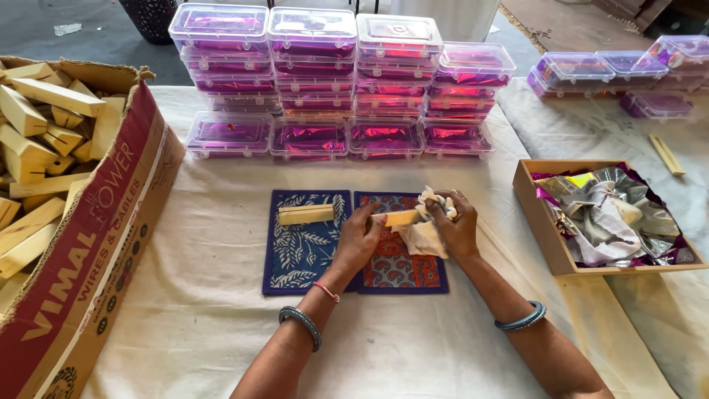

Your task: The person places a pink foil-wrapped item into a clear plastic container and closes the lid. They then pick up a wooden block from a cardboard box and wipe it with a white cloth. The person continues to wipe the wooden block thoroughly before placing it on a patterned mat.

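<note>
Left hand: the left hand [360,238] is closed around one end of a pale wooden block [399,218], fingers curled over it, and holds it just above the mats.
Right hand: the right hand [456,224] is closed on a crumpled whitish cloth [425,233] and presses it against the other end of the same block.
Wooden block: held level between the two hands, over the red patterned mat [402,267]; its right end is hidden by the cloth.
Second block: a matching wooden piece [306,214] lies flat across the top of the blue patterned mat [299,251], just beside the left hand, not touching it.
Mats: the two lie side by side, edges touching, on the cream table cover [214,310].
Left side: an open cardboard box [96,244] heaped with more wooden blocks stands well apart from the hands.
Far side: stacks of clear lidded boxes [340,81] with purple and red foil inside form a row beyond the mats; more such boxes sit at the far right.
Right side: a shallow wooden tray [538,222] holds crumpled foil and cloth, near the right hand.
Obstructions: the space between hands and mats is open; the cloth alone covers part of the block.
</note>
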